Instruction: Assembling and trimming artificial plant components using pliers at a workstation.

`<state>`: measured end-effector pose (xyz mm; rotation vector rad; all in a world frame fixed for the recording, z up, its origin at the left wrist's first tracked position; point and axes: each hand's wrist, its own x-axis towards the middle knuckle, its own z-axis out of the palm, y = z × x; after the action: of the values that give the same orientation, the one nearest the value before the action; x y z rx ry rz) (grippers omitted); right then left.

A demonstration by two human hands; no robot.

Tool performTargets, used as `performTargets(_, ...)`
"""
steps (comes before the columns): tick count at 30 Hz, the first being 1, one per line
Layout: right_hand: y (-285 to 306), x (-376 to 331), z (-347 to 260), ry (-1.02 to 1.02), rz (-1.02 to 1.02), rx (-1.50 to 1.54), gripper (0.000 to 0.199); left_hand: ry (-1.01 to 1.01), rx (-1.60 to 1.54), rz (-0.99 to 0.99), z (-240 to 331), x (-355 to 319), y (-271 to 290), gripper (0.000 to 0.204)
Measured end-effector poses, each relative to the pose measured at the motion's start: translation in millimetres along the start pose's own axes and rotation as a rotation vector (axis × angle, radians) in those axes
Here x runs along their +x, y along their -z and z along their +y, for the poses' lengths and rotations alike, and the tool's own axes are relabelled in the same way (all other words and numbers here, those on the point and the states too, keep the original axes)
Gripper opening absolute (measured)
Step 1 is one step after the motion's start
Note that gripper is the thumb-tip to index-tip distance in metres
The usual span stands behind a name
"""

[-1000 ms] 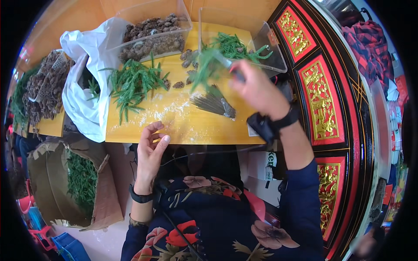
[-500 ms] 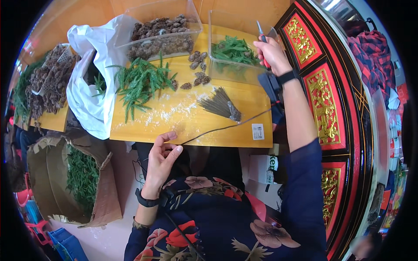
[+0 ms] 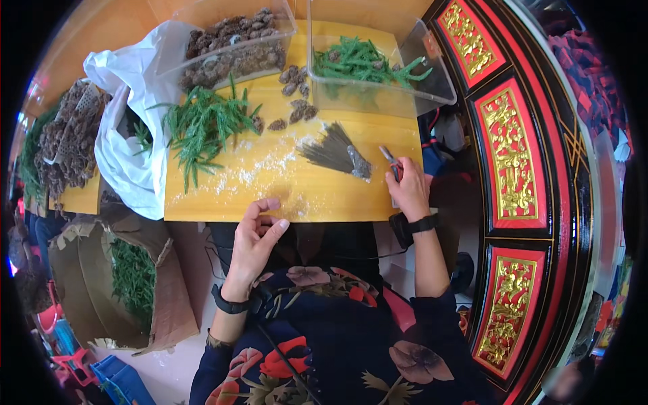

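Observation:
My left hand (image 3: 255, 239) is at the near edge of the yellow table. Its thumb and index finger are apart, and nothing shows between them. Near the table's right corner, my right hand (image 3: 410, 187) grips red-handled pliers (image 3: 389, 156), their metal tip pointing up and away. Left of that tip lies a fanned bundle of thin dark stems (image 3: 331, 152), bound at its right end. Beyond it stands a clear plastic tub (image 3: 378, 100) with green sprigs (image 3: 361, 61) and some pine cones inside. Loose green sprigs (image 3: 206, 121) are heaped on the left of the table.
A second clear tub of pine cones (image 3: 233, 50) stands at the back, with loose cones (image 3: 295, 79) beside it. A white plastic bag (image 3: 121, 158) drapes the left edge. Below sits a torn cardboard box (image 3: 169, 290) with greenery. A carved red-and-gold panel (image 3: 509, 155) flanks the right.
My right hand has come down from over the green-sprig tub to the table's near right corner with the pliers. A sprig now extends farther right in that tub. My left hand has barely moved.

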<state>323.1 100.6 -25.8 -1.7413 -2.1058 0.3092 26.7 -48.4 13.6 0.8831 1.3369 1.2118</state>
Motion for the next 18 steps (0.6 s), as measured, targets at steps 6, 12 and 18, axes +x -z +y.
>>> performTargets(6,0.3,11.3,-23.1,-0.014,0.076,-0.179,0.038,0.04,0.027,-0.001,5.9,0.1,-1.6,0.038)
performTargets(12,-0.2,12.5,-43.3,0.093,0.182,-0.223,0.035,0.06,0.06,0.03,4.1,2.4,0.5,0.036)
performTargets(18,-24.5,15.4,-88.5,0.335,0.099,0.01,0.018,-0.026,0.136,0.079,7.0,17.7,17.1,0.033)
